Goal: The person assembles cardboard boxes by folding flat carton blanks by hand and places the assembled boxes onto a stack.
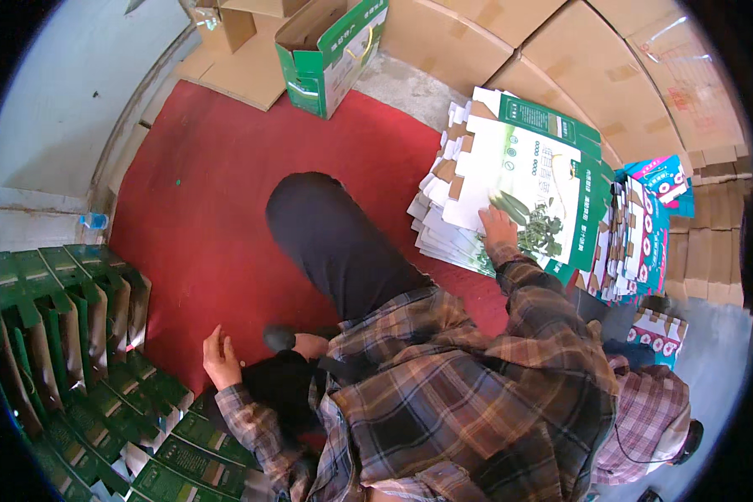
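My right hand (pixel 498 226) lies flat, fingers spread, on the top sheet of a stack of flat white-and-green cartons (pixel 519 167) at the right edge of the red carpet (pixel 217 209). It grips nothing that I can see. My left hand (pixel 220 360) rests low on the carpet with loosely curled fingers and nothing in it, beside rows of folded green boxes (pixel 75 335). My knee in dark trousers (pixel 335 243) is raised between the two hands. Plaid sleeves cover both forearms.
One assembled green-and-white box (pixel 326 50) stands open at the carpet's far end. Brown cardboard cartons (pixel 611 75) are stacked behind the flat sheets. A second stack of pink-and-blue flat cartons (pixel 644 234) sits to the right. Another person in a pink plaid shirt (pixel 653 418) crouches at lower right. A water bottle (pixel 94 220) lies by the wall.
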A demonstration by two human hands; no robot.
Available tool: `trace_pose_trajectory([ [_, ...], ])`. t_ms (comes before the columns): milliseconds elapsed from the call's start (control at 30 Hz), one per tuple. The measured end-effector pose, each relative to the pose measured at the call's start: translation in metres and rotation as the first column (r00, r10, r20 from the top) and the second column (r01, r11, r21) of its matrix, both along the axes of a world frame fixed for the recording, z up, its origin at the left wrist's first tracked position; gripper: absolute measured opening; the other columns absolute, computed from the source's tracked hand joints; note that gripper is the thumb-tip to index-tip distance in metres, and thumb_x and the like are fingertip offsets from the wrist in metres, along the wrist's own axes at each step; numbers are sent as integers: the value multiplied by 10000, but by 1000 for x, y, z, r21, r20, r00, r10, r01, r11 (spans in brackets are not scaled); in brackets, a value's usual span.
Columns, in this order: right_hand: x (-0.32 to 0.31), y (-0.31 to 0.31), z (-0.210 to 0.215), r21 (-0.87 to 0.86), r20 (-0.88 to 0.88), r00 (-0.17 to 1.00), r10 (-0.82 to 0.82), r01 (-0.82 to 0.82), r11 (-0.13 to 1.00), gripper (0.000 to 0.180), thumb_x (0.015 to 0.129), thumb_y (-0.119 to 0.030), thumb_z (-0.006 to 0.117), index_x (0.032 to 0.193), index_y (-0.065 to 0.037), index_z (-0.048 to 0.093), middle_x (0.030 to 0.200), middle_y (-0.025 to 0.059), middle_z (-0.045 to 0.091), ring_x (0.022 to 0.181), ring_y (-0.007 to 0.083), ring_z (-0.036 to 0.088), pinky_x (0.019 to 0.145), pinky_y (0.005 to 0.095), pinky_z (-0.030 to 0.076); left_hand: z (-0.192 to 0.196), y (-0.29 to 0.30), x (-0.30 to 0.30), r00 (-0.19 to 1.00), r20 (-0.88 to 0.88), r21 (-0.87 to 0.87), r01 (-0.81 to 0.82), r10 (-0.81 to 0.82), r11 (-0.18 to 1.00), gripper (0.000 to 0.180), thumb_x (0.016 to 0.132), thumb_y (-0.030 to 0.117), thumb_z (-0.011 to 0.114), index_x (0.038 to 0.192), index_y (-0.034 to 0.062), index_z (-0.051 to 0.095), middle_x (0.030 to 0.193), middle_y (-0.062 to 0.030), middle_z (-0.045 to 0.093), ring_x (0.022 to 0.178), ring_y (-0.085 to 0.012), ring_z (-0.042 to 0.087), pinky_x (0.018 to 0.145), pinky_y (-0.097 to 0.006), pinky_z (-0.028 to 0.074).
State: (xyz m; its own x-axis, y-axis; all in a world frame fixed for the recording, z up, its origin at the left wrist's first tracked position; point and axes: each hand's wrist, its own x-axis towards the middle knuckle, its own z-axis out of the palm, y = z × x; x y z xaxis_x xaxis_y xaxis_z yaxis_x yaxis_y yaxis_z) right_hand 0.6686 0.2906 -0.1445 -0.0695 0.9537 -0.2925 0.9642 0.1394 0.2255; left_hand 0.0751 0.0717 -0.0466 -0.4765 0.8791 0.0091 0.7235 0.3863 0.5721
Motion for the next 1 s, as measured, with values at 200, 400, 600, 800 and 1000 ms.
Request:
trace_pose_trajectory([
  [200,-7,3,22,-22,62,996,-60,61,998,721,702,-214,714,1334,-219,368,1368,65,346,1254,257,346,914,515,371,-9,-2,-6,1000,13,-42,-17,18,999,299,809,21,590,1107,38,592,919,-115,591,797,-231,605,684,-333,504],
  [400,-20,19,34,-91,75,993,-91,97,991,838,650,-356,771,1351,-208,336,1390,62,316,1264,262,332,910,521,379,-8,-9,-1,1000,16,-47,-17,18,999,306,800,29,600,1106,31,587,896,-120,587,773,-239,594,682,-345,499],
  [600,-15,27,27,-34,50,997,-57,59,998,781,673,-387,737,1326,-186,358,1327,44,383,1211,250,383,881,511,397,-7,-24,-3,1000,9,-49,-22,23,999,303,802,28,598,1105,28,585,885,-124,585,786,-248,595,694,-348,489],
  [800,37,52,18,-51,263,965,27,-14,999,720,695,-381,719,1303,-188,385,1261,28,442,1120,247,468,856,507,414,-9,-20,9,1000,22,-26,19,-19,999,308,803,27,604,1110,24,583,879,-128,583,783,-252,595,695,-347,487],
  [1000,2,32,51,-73,222,975,-1,17,997,391,876,-207,474,1264,-181,430,1252,57,460,1133,259,469,870,540,402,-3,-29,1,998,54,-55,-36,39,998,292,808,32,604,1099,12,587,929,-141,595,838,-257,605,729,-337,489],
])
